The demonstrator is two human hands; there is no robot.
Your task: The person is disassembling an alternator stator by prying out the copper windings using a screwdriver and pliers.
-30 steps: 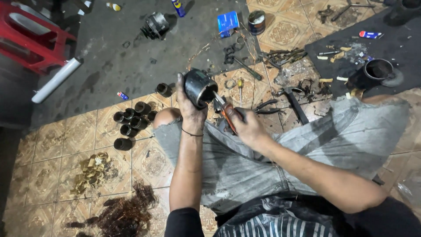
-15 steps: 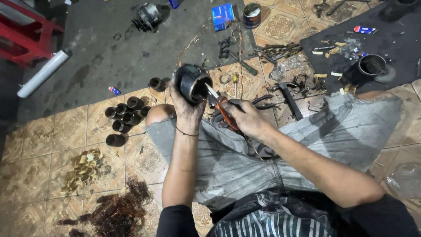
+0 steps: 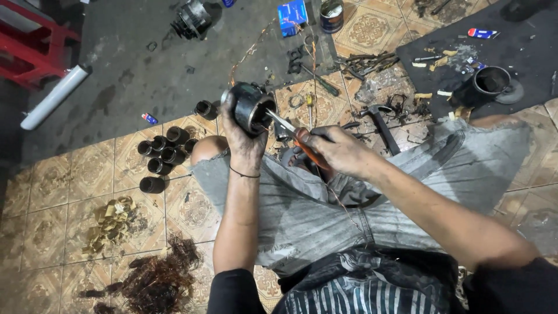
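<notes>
Presently left hand point(image 3: 244, 142) clasps the motor stator point(image 3: 251, 106) around its rim; right hand point(image 3: 340, 152) pinches orange-handled pliers point(image 3: 296, 135) in the bore. Stator judged heavy, rigid; best held by its outer shell.

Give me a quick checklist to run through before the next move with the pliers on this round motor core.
1. Left hand grips the dark round metal motor core: ok.
2. Right hand holds the orange-handled pliers: ok.
3. Plier tip reaches into the core's open face: ok.
4. What the tip has caught inside: cannot tell.
5. Core is held up above the knee, clear of the tiled floor: ok.
6. Floor around is free of clutter: not ok, small black cylinders and a heap of copper wire lie close.
</notes>
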